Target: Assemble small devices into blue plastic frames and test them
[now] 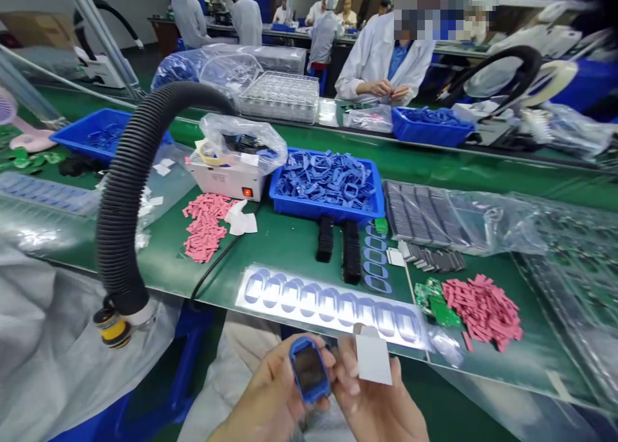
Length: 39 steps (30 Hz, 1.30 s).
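In front of the bench edge, my left hand [270,390] is closed round a blue plastic frame [295,365] with a dark rectangular screen [310,368] set in it. My right hand [371,403] is beside it, its fingers bent around a small white rectangular card [374,359]. The fingertips of the right hand are close to the frame's right edge; whether they touch it I cannot tell. Just beyond my hands lies a clear sheet of blue oval stickers [328,303].
A blue bin [328,215] of blue frames stands mid-bench. Pink strips lie in piles left [207,226] and right [483,310], near green circuit boards [437,300]. Black stacks [351,252] stand between. A black hose [120,204] arches at left. A person in white [367,56] works opposite.
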Each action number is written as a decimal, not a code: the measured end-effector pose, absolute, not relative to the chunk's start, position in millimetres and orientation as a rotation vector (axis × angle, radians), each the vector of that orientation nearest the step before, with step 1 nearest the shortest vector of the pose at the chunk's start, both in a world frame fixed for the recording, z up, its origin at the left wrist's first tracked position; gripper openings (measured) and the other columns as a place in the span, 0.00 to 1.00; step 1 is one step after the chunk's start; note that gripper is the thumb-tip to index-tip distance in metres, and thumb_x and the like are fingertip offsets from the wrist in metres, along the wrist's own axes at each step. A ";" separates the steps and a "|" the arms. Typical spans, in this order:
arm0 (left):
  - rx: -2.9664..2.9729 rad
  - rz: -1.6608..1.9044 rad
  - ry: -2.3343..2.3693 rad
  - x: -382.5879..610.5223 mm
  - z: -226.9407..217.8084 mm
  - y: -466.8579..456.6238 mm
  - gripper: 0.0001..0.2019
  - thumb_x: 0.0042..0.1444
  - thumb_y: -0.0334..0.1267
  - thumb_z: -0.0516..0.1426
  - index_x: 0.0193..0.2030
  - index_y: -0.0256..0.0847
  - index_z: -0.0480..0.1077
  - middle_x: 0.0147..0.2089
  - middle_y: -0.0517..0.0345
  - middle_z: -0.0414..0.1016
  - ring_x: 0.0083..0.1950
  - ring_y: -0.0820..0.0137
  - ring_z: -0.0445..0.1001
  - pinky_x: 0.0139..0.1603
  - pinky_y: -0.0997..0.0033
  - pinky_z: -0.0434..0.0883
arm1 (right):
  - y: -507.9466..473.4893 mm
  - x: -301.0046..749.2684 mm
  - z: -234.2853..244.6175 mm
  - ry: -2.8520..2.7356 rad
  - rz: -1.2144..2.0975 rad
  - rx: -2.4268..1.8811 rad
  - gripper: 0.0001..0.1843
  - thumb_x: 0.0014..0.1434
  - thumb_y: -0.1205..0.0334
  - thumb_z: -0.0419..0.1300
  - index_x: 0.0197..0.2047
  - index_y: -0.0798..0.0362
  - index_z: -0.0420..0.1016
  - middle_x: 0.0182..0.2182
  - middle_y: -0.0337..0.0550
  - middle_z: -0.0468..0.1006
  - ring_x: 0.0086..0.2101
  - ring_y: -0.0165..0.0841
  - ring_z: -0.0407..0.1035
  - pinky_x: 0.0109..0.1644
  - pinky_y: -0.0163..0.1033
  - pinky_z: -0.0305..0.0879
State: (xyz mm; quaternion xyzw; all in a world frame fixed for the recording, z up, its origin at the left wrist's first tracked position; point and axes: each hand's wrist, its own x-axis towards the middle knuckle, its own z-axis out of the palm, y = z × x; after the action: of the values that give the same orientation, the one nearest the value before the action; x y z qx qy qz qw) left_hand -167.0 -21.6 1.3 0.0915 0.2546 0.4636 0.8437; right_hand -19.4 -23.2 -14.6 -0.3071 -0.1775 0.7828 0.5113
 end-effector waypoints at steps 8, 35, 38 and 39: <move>0.224 0.967 0.571 -133.6 11.9 -12.7 0.16 0.44 0.47 0.66 0.39 0.43 0.78 0.36 0.56 0.80 0.36 0.69 0.76 0.32 0.76 0.69 | -22.1 4.1 -6.2 -0.506 1.729 -0.839 0.22 0.53 0.35 0.55 0.37 0.44 0.74 0.27 0.41 0.65 0.24 0.29 0.62 0.24 0.34 0.65; 0.488 1.076 0.663 -120.8 -3.5 -11.6 0.14 0.44 0.40 0.67 0.41 0.48 0.78 0.40 0.55 0.83 0.42 0.69 0.79 0.45 0.78 0.71 | -31.7 20.4 15.4 -1.702 0.109 -1.280 0.04 0.55 0.64 0.64 0.36 0.49 0.79 0.32 0.44 0.79 0.34 0.37 0.72 0.32 0.42 0.73; 0.425 1.108 0.722 -112.7 -2.6 -14.0 0.14 0.41 0.41 0.68 0.39 0.48 0.79 0.39 0.55 0.84 0.40 0.68 0.80 0.44 0.77 0.72 | -30.6 25.1 15.9 -1.750 0.147 -1.241 0.07 0.53 0.68 0.65 0.37 0.51 0.79 0.32 0.45 0.79 0.34 0.37 0.71 0.32 0.42 0.72; 0.388 1.123 0.749 -109.8 -2.1 -15.1 0.15 0.40 0.41 0.69 0.38 0.47 0.79 0.38 0.55 0.84 0.40 0.68 0.80 0.43 0.76 0.72 | -31.2 25.7 15.0 -1.754 0.151 -1.240 0.08 0.52 0.69 0.65 0.38 0.51 0.79 0.33 0.45 0.79 0.35 0.37 0.70 0.32 0.41 0.72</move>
State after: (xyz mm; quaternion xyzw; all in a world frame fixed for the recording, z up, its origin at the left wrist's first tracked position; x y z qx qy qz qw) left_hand -109.8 -15.1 -2.1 0.1787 0.3444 0.5166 0.7632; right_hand 25.7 -31.2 15.0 -0.5069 -0.7171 0.0616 0.4743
